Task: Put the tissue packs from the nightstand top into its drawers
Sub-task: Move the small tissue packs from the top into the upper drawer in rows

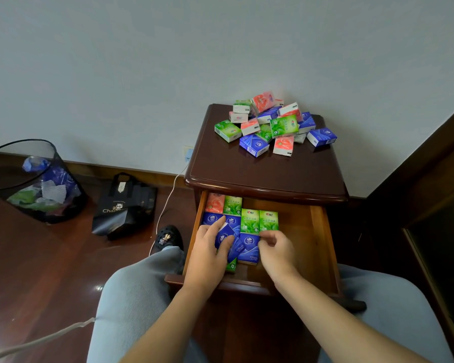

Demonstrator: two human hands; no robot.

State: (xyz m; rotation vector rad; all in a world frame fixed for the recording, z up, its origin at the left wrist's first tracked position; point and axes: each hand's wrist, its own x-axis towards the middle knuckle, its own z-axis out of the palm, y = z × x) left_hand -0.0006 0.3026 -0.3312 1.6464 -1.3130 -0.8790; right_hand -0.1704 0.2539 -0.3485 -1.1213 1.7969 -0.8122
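Two hands work inside the open top drawer (317, 231) of the nightstand (268, 174); the left hand (210, 254) grips a blue tissue pack (224, 235), tilted with its long axis running from 7 to 1 o'clock; the right hand (277, 248), fingers curled, pinches the edge of another blue pack (249, 247) lying flat, long axis 12 to 6; stored packs fill the drawer's left part in rows, the bare wooden floor toward 3 o'clock free; a loose pile of packs (273, 124) sits at the top's 12 o'clock edge.
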